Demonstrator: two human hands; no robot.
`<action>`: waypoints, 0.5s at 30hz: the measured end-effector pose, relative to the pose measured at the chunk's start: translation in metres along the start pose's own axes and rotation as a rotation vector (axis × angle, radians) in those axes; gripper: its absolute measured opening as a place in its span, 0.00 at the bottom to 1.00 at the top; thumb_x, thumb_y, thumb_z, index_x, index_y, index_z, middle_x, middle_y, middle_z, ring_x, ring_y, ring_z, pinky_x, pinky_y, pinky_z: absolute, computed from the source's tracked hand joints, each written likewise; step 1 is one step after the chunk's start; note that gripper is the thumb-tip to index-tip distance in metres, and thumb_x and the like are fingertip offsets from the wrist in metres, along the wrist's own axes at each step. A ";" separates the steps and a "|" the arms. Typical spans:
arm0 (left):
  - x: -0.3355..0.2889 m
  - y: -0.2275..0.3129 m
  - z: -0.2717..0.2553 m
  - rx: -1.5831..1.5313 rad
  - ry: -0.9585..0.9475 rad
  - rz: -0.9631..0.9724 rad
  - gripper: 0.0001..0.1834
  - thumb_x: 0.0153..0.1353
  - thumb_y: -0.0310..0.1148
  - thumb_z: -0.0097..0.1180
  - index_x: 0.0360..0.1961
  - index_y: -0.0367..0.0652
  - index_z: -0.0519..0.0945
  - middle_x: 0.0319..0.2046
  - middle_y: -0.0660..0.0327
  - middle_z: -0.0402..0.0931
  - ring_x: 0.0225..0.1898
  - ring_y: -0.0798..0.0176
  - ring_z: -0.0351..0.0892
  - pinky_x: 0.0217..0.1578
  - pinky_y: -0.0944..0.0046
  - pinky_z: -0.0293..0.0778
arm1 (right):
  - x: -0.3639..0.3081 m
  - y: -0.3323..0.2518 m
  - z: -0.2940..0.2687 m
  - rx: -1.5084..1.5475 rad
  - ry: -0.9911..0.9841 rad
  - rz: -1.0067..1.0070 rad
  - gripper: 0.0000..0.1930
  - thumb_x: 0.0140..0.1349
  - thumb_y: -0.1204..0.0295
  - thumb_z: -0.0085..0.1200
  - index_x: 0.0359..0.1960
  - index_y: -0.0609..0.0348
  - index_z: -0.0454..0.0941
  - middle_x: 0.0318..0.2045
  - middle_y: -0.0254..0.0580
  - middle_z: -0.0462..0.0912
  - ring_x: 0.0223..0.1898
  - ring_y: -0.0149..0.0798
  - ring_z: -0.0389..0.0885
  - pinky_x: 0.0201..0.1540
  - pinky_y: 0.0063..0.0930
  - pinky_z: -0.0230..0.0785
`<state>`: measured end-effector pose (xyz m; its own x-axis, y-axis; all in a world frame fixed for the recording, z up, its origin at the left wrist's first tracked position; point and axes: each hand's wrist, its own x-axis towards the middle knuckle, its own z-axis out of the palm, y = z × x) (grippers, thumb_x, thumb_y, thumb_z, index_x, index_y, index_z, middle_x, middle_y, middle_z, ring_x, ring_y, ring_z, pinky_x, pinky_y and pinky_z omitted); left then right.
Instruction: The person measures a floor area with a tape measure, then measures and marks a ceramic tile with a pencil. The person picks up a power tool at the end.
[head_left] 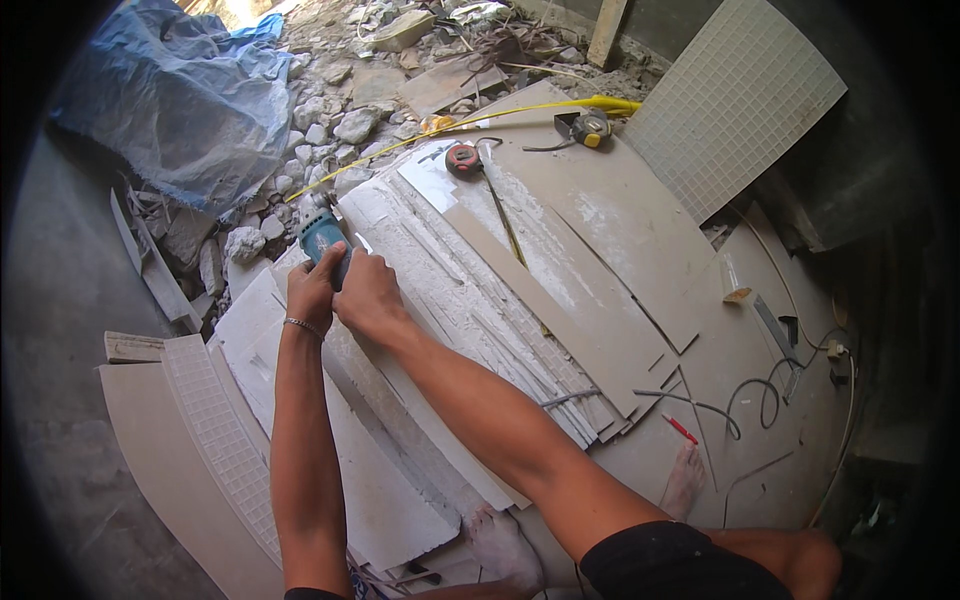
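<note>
Both of my hands are wrapped round a teal angle grinder [322, 232], its metal head pointing away from me. My left hand [312, 290], with a chain bracelet at the wrist, grips the body from the left. Close beside it, my right hand [370, 298] closes on the rear part of the grinder. The grinder lies over the far left end of a stack of dusty cut tile strips [430, 260]. Its disc is hard to make out. A pale tile slab [390, 500] reaches toward my feet below my forearms.
A red-and-black tape measure [463, 161] and a yellow-and-black one [591, 128] lie on the tiles. Near my bare foot is a red pen [681, 429]. A grey cable [735, 410] coils at right. Rubble [355, 125] and a blue tarp [190, 110] lie beyond; a tile [735, 100] leans upright.
</note>
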<state>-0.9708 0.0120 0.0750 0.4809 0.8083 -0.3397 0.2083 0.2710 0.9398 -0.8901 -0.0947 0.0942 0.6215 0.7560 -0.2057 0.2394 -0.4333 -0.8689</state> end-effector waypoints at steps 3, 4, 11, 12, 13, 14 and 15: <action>-0.001 -0.001 0.000 -0.007 -0.005 0.007 0.26 0.66 0.44 0.73 0.47 0.26 0.82 0.39 0.56 0.86 0.34 0.64 0.87 0.37 0.64 0.83 | -0.002 0.000 -0.002 0.000 -0.001 0.001 0.29 0.52 0.69 0.75 0.51 0.74 0.76 0.48 0.70 0.85 0.53 0.67 0.85 0.58 0.51 0.80; -0.001 -0.001 0.001 -0.003 -0.005 0.010 0.27 0.66 0.44 0.73 0.47 0.26 0.82 0.39 0.55 0.86 0.34 0.64 0.87 0.37 0.64 0.83 | -0.003 0.000 -0.003 0.000 0.000 -0.002 0.29 0.52 0.69 0.75 0.51 0.74 0.76 0.48 0.70 0.85 0.53 0.67 0.85 0.58 0.51 0.80; -0.007 -0.002 0.001 0.004 -0.010 0.024 0.27 0.65 0.45 0.73 0.44 0.26 0.83 0.37 0.56 0.86 0.32 0.64 0.86 0.34 0.64 0.82 | -0.008 -0.004 -0.007 0.005 -0.022 0.054 0.30 0.51 0.73 0.76 0.54 0.72 0.75 0.52 0.65 0.85 0.57 0.62 0.85 0.62 0.46 0.79; -0.011 -0.004 0.000 0.020 -0.005 0.013 0.27 0.65 0.45 0.73 0.45 0.27 0.83 0.37 0.56 0.86 0.33 0.65 0.86 0.35 0.64 0.82 | -0.012 -0.004 -0.006 0.003 -0.040 0.063 0.30 0.51 0.73 0.76 0.54 0.72 0.75 0.52 0.65 0.85 0.57 0.62 0.85 0.62 0.47 0.79; -0.012 -0.005 -0.001 0.016 -0.007 0.004 0.26 0.65 0.44 0.74 0.47 0.27 0.83 0.38 0.57 0.86 0.34 0.66 0.86 0.36 0.65 0.81 | -0.013 -0.004 -0.006 0.001 -0.039 0.063 0.30 0.51 0.73 0.76 0.54 0.72 0.75 0.52 0.65 0.85 0.57 0.62 0.85 0.62 0.47 0.79; -0.013 -0.006 -0.002 0.005 -0.003 -0.027 0.26 0.64 0.44 0.74 0.48 0.28 0.83 0.39 0.57 0.86 0.35 0.66 0.85 0.37 0.65 0.81 | -0.014 -0.003 -0.006 -0.005 -0.046 0.073 0.30 0.51 0.73 0.76 0.54 0.72 0.75 0.52 0.65 0.85 0.57 0.62 0.85 0.62 0.47 0.79; -0.014 -0.007 -0.002 0.012 -0.009 -0.007 0.26 0.64 0.44 0.74 0.48 0.28 0.83 0.39 0.57 0.86 0.35 0.66 0.85 0.37 0.65 0.81 | -0.016 -0.003 -0.006 0.002 -0.043 0.064 0.30 0.51 0.73 0.76 0.54 0.72 0.75 0.52 0.65 0.85 0.57 0.62 0.85 0.62 0.47 0.79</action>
<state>-0.9807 0.0001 0.0728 0.4872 0.8016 -0.3465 0.2215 0.2704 0.9369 -0.8961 -0.1081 0.1022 0.6033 0.7467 -0.2802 0.1983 -0.4806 -0.8542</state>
